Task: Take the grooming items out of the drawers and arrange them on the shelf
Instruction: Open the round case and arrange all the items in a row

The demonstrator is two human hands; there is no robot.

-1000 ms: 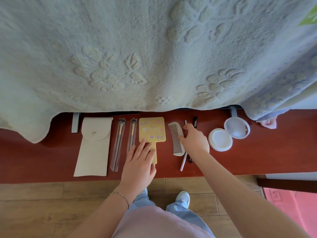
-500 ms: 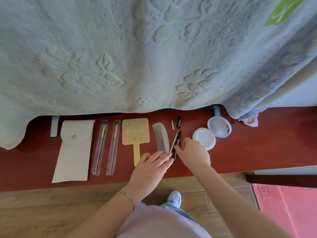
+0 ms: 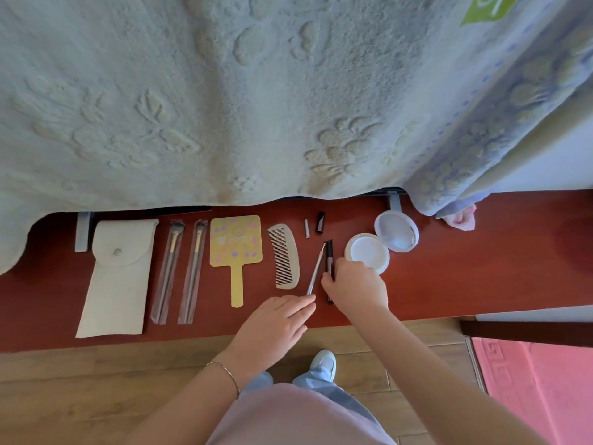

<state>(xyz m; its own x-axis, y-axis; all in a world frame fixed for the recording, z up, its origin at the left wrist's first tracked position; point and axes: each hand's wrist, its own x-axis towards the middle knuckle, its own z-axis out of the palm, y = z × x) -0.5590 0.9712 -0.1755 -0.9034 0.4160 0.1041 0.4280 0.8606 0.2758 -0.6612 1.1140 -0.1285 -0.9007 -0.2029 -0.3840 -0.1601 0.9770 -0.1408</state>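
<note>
Grooming items lie in a row on the red-brown shelf: a cream pouch, two wrapped brushes, a yellow hand mirror, a grey comb, a silver pencil, a black pencil and an open white compact. Two small caps lie behind the pencils. My right hand pinches the black pencil. My left hand lies flat, its fingertips touching the near end of the silver pencil.
A pale embossed blanket hangs over the back of the shelf and hides what is behind. A pink cloth pokes out at the right. Wooden floor lies below, with a pink mat at the right.
My left hand has left the mirror's handle and slid right to the silver pencil. My right hand has drawn the two pencils toward me, off their caps.
</note>
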